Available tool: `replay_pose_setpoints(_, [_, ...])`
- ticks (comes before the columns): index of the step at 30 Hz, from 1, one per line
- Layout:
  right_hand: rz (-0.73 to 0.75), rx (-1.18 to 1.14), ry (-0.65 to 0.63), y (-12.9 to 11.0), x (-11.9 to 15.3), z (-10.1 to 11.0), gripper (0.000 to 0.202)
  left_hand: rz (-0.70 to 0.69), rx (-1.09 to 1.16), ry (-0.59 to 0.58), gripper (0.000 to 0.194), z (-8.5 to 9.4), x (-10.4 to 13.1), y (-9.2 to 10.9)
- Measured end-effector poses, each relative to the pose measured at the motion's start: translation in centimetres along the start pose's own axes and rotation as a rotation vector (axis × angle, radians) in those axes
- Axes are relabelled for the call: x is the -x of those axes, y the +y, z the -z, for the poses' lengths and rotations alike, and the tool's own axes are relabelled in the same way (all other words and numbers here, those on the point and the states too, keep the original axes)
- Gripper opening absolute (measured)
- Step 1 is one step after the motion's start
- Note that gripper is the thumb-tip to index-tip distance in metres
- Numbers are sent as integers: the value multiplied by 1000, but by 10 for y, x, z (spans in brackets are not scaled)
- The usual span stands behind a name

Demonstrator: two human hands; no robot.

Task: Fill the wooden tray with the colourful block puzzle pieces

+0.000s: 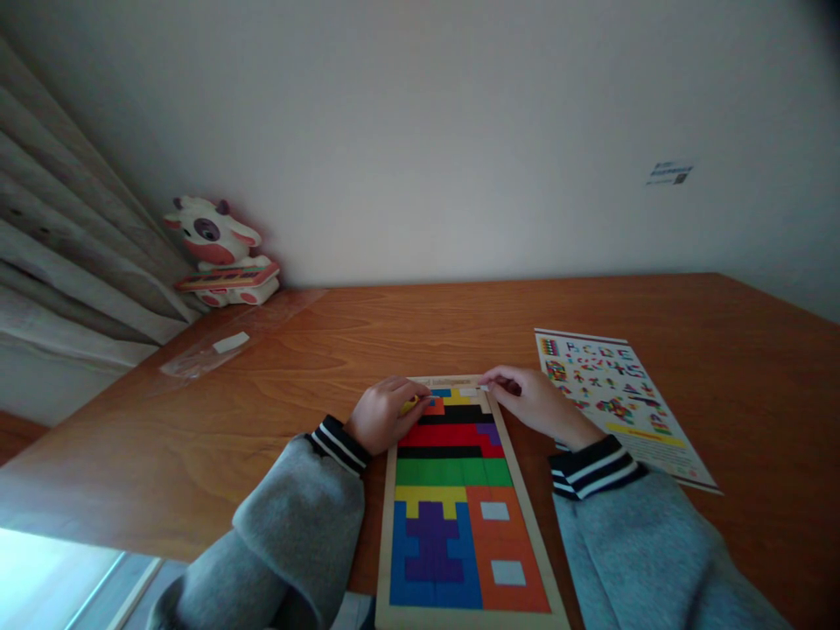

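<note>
A wooden puzzle board [387, 560] filled with coloured block pieces lies lengthwise before me. Near its upper left edge, my left hand [392, 411] is closed in a pinch, with a bit of a yellow piece [409, 405] showing between the fingers. My right hand [525, 398] reaches over the upper right corner, thumb and fingertips pinched together at the frame; whatever they grip is too small to name. Blue, yellow, black and red pieces fill the rows below the fingers. Lower down sit a green band [452, 472], a purple shape [433, 542] and orange pieces [505, 534].
To the right lies a printed pattern sheet [630, 394], partly behind my right wrist. A cow toy with a keyboard [227, 254] stands at the back left. Clear plastic wrapping [197, 354] lies near the table's left edge, beside a curtain [72, 219].
</note>
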State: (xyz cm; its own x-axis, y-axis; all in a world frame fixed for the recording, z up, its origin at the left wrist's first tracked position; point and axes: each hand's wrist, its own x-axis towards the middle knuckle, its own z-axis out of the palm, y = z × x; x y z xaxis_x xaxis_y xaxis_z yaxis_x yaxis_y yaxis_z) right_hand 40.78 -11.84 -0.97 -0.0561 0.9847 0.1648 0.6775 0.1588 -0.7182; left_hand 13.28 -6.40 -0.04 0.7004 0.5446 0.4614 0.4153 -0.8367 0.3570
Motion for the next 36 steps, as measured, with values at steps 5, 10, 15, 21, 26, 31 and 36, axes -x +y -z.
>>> replay_pose_setpoints(5, [-23, -47, -69, 0, 2, 2, 28, -5, -6, -6, 18, 0, 1, 0])
replay_pose_setpoints(10, [-20, -58, -175, 4, 5, 6, 33, -12, -4, -15, 18, 1, 0, 1])
replay_pose_setpoints(15, [14, 10, -162, 6, 2, 8, 29, -14, -7, -31, 19, 2, -1, 1])
replay_pose_setpoints(21, [-9, -31, -116, 7, 1, 2, 29, -17, -8, -54, 17, 1, -1, 0])
replay_pose_setpoints(26, [-17, -36, -87, 10, 1, 0, 29, -8, 1, -59, 14, 1, -2, 1])
replay_pose_setpoints(31, [3, -3, -97, 8, 1, 2, 30, -13, 1, -68, 15, 1, -2, 0])
replay_pose_setpoints(36, [-7, -9, -96, 6, 2, 1, 31, -28, -2, -76, 15, -1, -1, -2])
